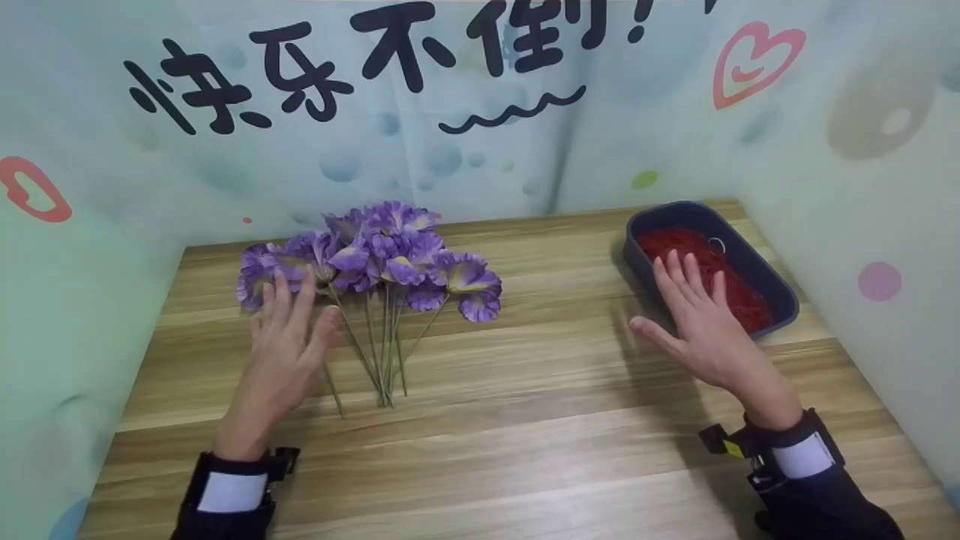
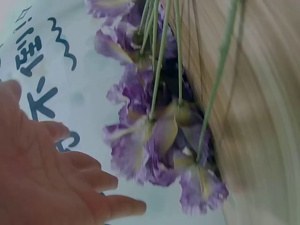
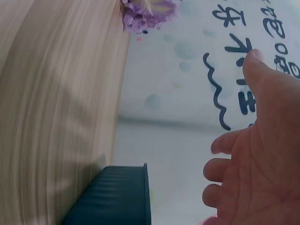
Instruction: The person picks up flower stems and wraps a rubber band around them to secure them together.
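A bunch of purple artificial flowers [image 1: 382, 255] with thin green stems [image 1: 386, 352] lies on the left part of the table, blooms toward the back wall. My left hand [image 1: 281, 345] hovers over the bunch's left side, fingers spread and holding nothing; its fingertips overlap the leftmost blooms in the head view. In the left wrist view the palm [image 2: 51, 173] faces the flowers [image 2: 154, 140]. On the right, a dark blue tray [image 1: 784, 300] holds red shredded filler [image 1: 742, 300] and a small ring [image 1: 718, 244]. My right hand [image 1: 705, 330], fingers extended, is over the tray's near left edge, holding nothing.
The wood-grain table [image 1: 525, 435] is enclosed by a printed cloth backdrop [image 1: 495, 165] at the back and both sides. The tray stands near the table's right edge. Dark sleeves with wrist straps [image 1: 232, 491] cover both forearms.
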Demonstrator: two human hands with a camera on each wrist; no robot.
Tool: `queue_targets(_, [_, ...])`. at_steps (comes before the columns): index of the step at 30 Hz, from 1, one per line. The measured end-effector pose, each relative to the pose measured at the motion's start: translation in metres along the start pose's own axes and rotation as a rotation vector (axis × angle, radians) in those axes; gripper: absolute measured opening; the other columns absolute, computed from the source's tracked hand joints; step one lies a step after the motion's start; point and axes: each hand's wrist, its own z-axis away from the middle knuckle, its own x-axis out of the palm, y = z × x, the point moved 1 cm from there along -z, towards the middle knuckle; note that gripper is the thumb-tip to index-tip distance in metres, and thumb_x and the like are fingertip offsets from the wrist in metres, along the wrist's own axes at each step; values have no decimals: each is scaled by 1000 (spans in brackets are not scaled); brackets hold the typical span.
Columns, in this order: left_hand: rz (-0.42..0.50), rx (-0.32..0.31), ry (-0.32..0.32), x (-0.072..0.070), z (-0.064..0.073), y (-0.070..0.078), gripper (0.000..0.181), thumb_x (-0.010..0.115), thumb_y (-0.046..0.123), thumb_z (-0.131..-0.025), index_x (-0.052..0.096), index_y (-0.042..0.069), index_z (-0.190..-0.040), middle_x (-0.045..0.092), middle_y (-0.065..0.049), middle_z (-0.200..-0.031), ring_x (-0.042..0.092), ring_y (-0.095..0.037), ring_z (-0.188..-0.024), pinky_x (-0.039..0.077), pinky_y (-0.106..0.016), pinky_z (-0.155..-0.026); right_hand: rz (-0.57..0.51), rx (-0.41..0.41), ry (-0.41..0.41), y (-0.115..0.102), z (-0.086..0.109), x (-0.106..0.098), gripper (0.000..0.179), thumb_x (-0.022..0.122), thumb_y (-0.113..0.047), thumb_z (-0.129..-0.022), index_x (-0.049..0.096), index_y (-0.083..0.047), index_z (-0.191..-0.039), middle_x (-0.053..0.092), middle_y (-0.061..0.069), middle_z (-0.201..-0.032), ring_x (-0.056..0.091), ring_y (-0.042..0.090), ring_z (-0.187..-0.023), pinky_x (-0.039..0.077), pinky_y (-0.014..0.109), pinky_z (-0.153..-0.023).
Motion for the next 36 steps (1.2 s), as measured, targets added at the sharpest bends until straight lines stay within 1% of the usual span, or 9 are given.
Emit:
queue_targets(3, [87,-1,32,-8,6,-4,79,33,51,-127,3,9,-186,-12,-19,-194,-9,-49,-183,-3,-74,-147,-118,-13,-44,-11,6,4,99,63,-47,-120,7,6,-183,-1,33,-192,-4,61,-179,-1,79,-144])
queue_targets(6, [148,-11,46,-11,8,-7,79,35,48,-127,4,3,-185,-2,-21,-196,1,-48,-184,4,-67,-150,-193,-30,-97,-21,11,10,96,63,-44,-120,9,6,-183,5,36,-191,5,65,-177,11,78,-144])
queue_targets(9, [200,-35,32,-13,8,-13,79,36,47,-127,9,1,-185,6,-27,-195,8,-51,-183,8,-68,-149,-205,-67,-134,-27,11,16,93,62,-45,-121,16,8,-181,15,38,-189,20,63,-175,23,77,-142])
queue_targets(12, [245,-90,-17,-14,9,-20,79,33,49,-127,11,1,-185,7,-30,-194,8,-53,-182,8,-73,-148,-240,-92,-198,-29,7,25,88,57,-46,-122,21,9,-180,24,39,-186,33,60,-171,31,76,-139])
queue_targets(18, [353,-222,-152,-23,5,-33,82,20,55,-126,0,1,-184,-4,-26,-195,3,-50,-183,8,-65,-150,-344,-96,-361,-36,-1,44,87,51,-52,-124,22,7,-181,26,33,-187,34,57,-172,29,72,-142])
queue_targets(24, [475,-268,-280,-28,-2,-45,84,7,57,-124,-12,-1,-181,-6,-34,-190,4,-57,-180,12,-65,-149,-376,-130,-452,-55,-13,60,94,53,-60,-121,25,9,-179,30,34,-186,32,55,-174,24,70,-144])
queue_targets(27, [515,-275,-309,-28,-6,-50,87,4,59,-122,-12,-4,-181,-3,-40,-188,5,-60,-178,13,-68,-148,-427,-109,-510,-63,-22,69,96,52,-62,-121,23,8,-180,27,32,-188,26,52,-178,19,67,-147])
queue_targets(33, [538,-304,-333,-24,-12,-58,92,4,63,-121,-11,-7,-180,-5,-39,-189,9,-60,-179,19,-66,-148,-548,-51,-582,-72,-40,86,98,53,-62,-121,18,6,-182,24,28,-191,27,48,-179,17,63,-149])
queue_targets(36, [613,-332,-338,-24,-17,-63,96,6,67,-121,-11,-7,-180,-6,-37,-190,8,-55,-181,17,-62,-149,-577,-41,-600,-78,-48,93,97,53,-60,-121,16,7,-182,23,28,-191,25,47,-180,17,61,-149])
